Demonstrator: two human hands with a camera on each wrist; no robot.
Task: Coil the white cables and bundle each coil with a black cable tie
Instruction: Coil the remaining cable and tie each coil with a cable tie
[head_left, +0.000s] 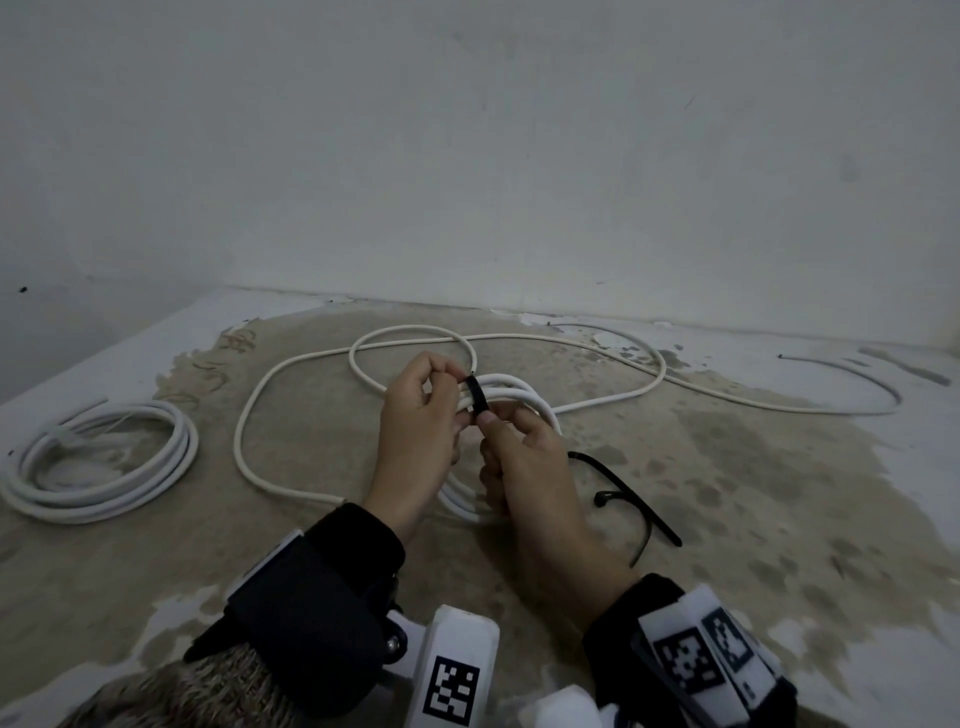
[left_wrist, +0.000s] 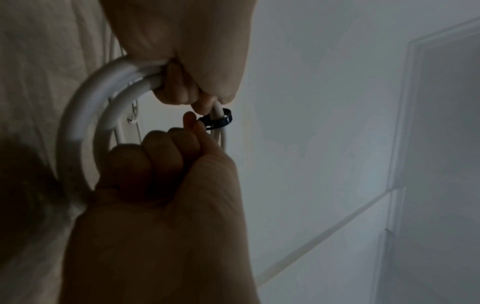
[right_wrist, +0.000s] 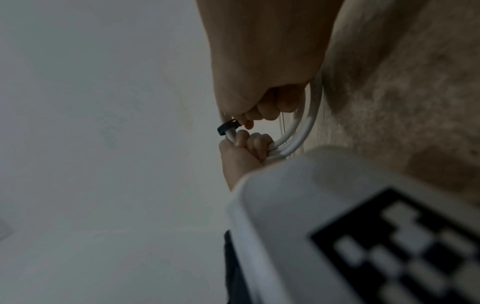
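Black cable tie (head_left: 476, 393) wrapped round white coil (head_left: 511, 397); left hand (head_left: 421, 431) gripped the coil, right hand (head_left: 524, 462) pinched the tie (unfastened, apparently). Risk: slipped pinch, loops springing apart.

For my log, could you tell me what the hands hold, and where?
Both the left hand and the right hand grip the white coil beside the black cable tie wrapped around its strands.

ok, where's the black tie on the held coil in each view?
Head: black tie at centre, round the coil, between the left hand and right hand.
Left wrist: centre, right of the fingertips.
Right wrist: centre-left, at the fingertips.
Shared landmark: the white coil strands that the tie wraps.
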